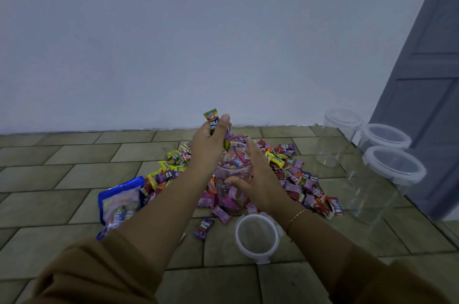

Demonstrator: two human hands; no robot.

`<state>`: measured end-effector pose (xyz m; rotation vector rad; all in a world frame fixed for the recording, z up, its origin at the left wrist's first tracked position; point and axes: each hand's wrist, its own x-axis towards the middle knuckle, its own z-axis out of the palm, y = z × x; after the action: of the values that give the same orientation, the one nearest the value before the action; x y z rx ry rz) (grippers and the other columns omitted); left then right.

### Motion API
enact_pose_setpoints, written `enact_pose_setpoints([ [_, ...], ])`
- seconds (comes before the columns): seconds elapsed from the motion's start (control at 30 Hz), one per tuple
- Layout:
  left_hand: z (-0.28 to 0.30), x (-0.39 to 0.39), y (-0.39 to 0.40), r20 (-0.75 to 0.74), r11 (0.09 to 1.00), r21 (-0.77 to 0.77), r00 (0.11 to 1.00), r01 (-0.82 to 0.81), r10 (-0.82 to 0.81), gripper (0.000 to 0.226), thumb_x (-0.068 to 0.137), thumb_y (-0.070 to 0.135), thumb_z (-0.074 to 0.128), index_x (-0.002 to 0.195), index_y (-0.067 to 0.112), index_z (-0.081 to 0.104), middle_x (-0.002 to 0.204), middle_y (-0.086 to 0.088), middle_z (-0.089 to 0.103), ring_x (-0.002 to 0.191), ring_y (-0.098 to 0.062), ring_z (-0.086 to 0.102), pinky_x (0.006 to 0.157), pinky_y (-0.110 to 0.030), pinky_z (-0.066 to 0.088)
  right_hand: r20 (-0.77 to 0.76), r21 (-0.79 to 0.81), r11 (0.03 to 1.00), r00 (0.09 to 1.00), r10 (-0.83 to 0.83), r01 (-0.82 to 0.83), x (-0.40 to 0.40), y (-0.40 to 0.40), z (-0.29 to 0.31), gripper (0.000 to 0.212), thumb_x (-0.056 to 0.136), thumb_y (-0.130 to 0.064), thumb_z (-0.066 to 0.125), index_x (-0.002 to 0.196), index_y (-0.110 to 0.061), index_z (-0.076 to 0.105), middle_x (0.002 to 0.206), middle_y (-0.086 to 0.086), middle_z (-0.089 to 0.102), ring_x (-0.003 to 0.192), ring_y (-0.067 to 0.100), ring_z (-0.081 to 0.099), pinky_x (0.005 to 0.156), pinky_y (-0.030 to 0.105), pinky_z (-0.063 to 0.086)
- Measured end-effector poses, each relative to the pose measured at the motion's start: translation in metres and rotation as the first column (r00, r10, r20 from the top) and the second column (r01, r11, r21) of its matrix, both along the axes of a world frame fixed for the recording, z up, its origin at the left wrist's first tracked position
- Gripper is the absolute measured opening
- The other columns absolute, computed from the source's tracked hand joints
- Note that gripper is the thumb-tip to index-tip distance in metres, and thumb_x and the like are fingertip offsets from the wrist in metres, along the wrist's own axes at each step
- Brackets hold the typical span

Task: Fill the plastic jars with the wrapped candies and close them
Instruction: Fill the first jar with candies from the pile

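Candies (pixel 295 174) lie heaped on the tiled floor (pixel 62 179) around and beyond both hands, and the open jar (pixel 233 179) I am filling stands in the middle of that heap, already packed to the mouth. My left hand (pixel 210 142) is closed around a small bunch of wrapped sweets just above the jar's mouth, a green-tipped one sticking up past the thumb. My right hand (pixel 253 179) is open, fingers straight, palm against the jar's right side to steady it. The lid (pixel 257 235) lies nearer to me than the right hand, upside down on the floor, and three more lidded jars (pixel 387 169), all clear of sweets, stand well off to the right. A blue bag (pixel 119 202) sits under my left forearm. As I judge it, the trouble from here is overfilling: the jar looks heaped above its rim, so more sweets may spill back onto the pile or keep the lid from seating and its clips from catching. The jar also rests among loose wrappers, so a push from above could tip it. I cannot make out the jar's base, buried in the heap, nor how many sweets my left hand holds; the lid's latches are too blurred to count.
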<state>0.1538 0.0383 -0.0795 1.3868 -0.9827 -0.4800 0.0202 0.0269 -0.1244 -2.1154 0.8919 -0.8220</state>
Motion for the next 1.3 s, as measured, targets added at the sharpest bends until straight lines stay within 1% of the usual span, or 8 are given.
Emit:
enact_pose_setpoints([
  [0.3, -0.017, 0.004, -0.002, -0.081, 0.996, 0.087, 0.997, 0.0, 0.007, 0.056, 0.091, 0.059, 0.042, 0.106, 0.007, 0.059, 0.085, -0.008, 0.054, 0.068, -0.007, 0.055, 0.058, -0.017, 0.043, 0.006, -0.004, 1.0, 1.0, 0.005, -0.005, 0.0, -0.002, -0.003, 0.097, 0.081, -0.039, 0.069, 0.15, -0.025, 0.002, 0.158, -0.004, 0.008, 0.145, 0.013, 0.008, 0.117, 0.04, 0.019],
  [0.53, -0.025, 0.002, 0.008, -0.143, 0.979, 0.196, 0.989, 0.05, -0.021, 0.109, 0.06, 0.087, 0.053, 0.137, 0.01, 0.044, 0.14, -0.007, 0.049, 0.126, -0.025, 0.049, 0.103, -0.05, 0.042, 0.024, 0.001, 1.0, 1.0, 0.012, -0.012, 0.0, -0.004, -0.006, 0.098, 0.08, -0.036, 0.071, 0.15, -0.025, 0.003, 0.157, -0.004, 0.01, 0.144, 0.01, 0.01, 0.115, 0.033, 0.021],
  [0.73, -0.031, 0.002, 0.012, -0.078, 0.987, 0.126, 0.993, 0.099, -0.09, 0.055, 0.076, 0.058, 0.066, 0.087, 0.004, 0.059, 0.083, -0.006, 0.056, 0.077, -0.017, 0.055, 0.073, -0.039, 0.048, 0.017, -0.04, 0.999, 1.0, 0.009, -0.009, 0.001, -0.005, -0.007, 0.095, 0.082, -0.031, 0.07, 0.15, -0.021, 0.004, 0.157, -0.003, 0.011, 0.142, 0.007, 0.011, 0.11, 0.022, 0.017],
  [0.83, -0.027, -0.001, 0.015, -0.061, 0.981, 0.12, 0.988, 0.15, -0.144, 0.008, 0.09, 0.035, 0.06, 0.083, 0.032, 0.063, 0.087, 0.016, 0.06, 0.08, 0.007, 0.056, 0.073, -0.018, 0.044, 0.012, -0.039, 0.999, 1.0, 0.015, -0.014, 0.0, -0.005, -0.008, 0.094, 0.083, -0.033, 0.069, 0.15, -0.02, 0.003, 0.158, -0.002, 0.01, 0.145, 0.011, 0.009, 0.115, 0.031, 0.017],
  [0.93, -0.026, -0.002, 0.021, -0.013, 0.976, 0.128, 0.984, 0.179, -0.179, 0.007, 0.092, 0.034, 0.056, 0.097, 0.036, 0.062, 0.102, 0.019, 0.058, 0.086, 0.016, 0.051, 0.066, -0.002, 0.043, 0.004, -0.044, 0.999, 1.0, 0.025, -0.025, 0.0, -0.006, -0.008, 0.097, 0.082, -0.038, 0.068, 0.15, -0.021, 0.0, 0.158, -0.002, 0.007, 0.145, 0.011, 0.008, 0.117, 0.037, 0.021],
  [1.03, -0.036, 0.005, 0.022, 0.012, 0.972, 0.135, 0.98, 0.193, -0.197, 0.062, 0.083, 0.055, 0.055, 0.137, 0.026, 0.047, 0.132, 0.007, 0.053, 0.11, 0.002, 0.053, 0.073, 0.002, 0.04, 0.011, 0.01, 0.999, 0.999, 0.046, -0.046, -0.004, -0.005, -0.007, 0.103, 0.078, -0.052, 0.063, 0.149, -0.026, -0.007, 0.158, -0.004, 0.004, 0.144, 0.01, 0.008, 0.115, 0.036, 0.023],
  [1.13, -0.051, 0.009, 0.026, 0.002, 0.966, 0.13, 0.974, 0.223, -0.225, 0.125, 0.048, 0.085, 0.063, 0.15, 0.027, 0.018, 0.14, 0.006, 0.046, 0.122, -0.006, 0.05, 0.095, -0.021, 0.046, 0.102, 0.015, 0.999, 0.994, -0.048, 0.047, -0.015, -0.003, -0.012, 0.087, 0.085, -0.058, 0.045, 0.149, -0.024, -0.003, 0.158, -0.005, 0.002, 0.143, 0.005, 0.002, 0.115, 0.027, 0.011],
  [1.3, -0.082, 0.003, 0.034, -0.006, 0.948, 0.162, 0.961, 0.275, -0.278, 0.127, 0.04, 0.059, 0.087, 0.145, 0.038, 0.019, 0.125, 0.021, 0.048, 0.116, 0.008, 0.048, 0.098, -0.023, 0.043, -0.121, -0.142, 0.907, 0.903, -0.413, 0.396, -0.046, -0.025, -0.041, 0.062, 0.094, -0.044, 0.046, 0.145, -0.014, 0.028, 0.152, 0.007, 0.028, 0.141, 0.02, 0.022, 0.113, 0.037, 0.022],
])
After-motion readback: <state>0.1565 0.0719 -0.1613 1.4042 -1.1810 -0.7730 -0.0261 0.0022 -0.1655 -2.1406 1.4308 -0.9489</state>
